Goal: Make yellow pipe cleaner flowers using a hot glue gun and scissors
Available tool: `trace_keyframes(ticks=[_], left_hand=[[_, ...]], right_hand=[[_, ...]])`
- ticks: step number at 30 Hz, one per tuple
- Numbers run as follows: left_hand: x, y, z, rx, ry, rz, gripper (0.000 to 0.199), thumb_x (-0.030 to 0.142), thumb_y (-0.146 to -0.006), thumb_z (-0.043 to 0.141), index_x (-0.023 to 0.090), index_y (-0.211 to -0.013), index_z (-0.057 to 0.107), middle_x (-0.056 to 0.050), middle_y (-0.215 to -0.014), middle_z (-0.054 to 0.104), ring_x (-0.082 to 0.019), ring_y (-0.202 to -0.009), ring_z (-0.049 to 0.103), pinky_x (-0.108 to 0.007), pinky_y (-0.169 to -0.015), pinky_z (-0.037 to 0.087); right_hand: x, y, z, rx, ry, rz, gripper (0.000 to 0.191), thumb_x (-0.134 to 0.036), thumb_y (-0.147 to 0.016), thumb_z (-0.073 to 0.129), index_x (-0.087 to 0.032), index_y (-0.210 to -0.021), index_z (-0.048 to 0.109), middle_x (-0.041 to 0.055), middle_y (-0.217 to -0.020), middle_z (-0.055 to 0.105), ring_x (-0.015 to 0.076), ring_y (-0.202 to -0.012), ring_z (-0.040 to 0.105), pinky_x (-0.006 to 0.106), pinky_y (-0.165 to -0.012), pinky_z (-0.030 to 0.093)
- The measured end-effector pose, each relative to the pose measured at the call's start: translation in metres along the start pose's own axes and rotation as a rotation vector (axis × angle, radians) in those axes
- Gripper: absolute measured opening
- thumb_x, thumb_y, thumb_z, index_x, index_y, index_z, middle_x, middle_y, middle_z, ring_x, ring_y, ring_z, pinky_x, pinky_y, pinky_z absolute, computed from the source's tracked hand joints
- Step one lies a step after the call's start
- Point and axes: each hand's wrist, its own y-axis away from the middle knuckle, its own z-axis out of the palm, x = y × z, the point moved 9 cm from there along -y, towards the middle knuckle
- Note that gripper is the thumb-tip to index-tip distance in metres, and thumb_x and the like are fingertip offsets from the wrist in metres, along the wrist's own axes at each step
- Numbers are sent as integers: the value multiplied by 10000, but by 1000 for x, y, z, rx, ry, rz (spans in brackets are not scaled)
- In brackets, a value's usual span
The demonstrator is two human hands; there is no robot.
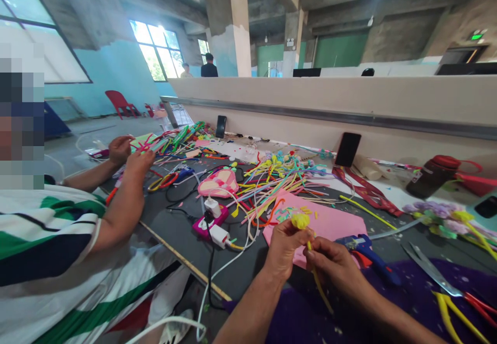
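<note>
My left hand [285,245] pinches a yellow fuzzy flower [300,220] just under its head, over a pink sheet [341,225]. Its yellow stem [321,289] runs down past my right hand [330,261], whose thumb and fingers are closed on the upper part. Small yellow and teal pieces lie on the pink sheet behind the flower. A blue glue gun [373,261] rests close to the right of my right hand.
Red-handled scissors [438,274] lie at the right, below finished flowers [438,217]. A pile of colourful stems [272,183], a power strip [207,225], a phone [347,149] and a bottle [433,175] stand or lie beyond. A co-worker's hands [134,155] work at the left.
</note>
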Motion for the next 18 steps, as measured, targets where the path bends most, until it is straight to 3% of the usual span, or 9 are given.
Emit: trace_keyframes(ticks=[9,12,18], left_hand=[[-8,0,1,-10,-8,-52,247,283,-552,753,101,-671,637,-46,-647,634,-110,-500,528,-230,-471,393],[-5,-1,-3,37,15,-39,245,281,-547,758,105,-634,611,-48,-635,643,-105,-500,530,-225,-485,396],[5,11,7,4,13,-39,253,332,-582,733,124,-643,602,-36,-644,645,-98,-462,502,-221,-447,363]], right_hand=[[-7,-1,-9,80,44,-27,326,-467,-759,569,-153,-673,561,-39,-494,485,72,-391,428,194,-394,297],[-6,-5,-9,89,32,3,350,-491,-738,581,-153,-652,549,-42,-468,478,70,-366,420,193,-374,279],[-19,3,-1,78,87,10,369,-495,-747,569,-152,-614,546,-42,-441,463,68,-363,393,196,-381,274]])
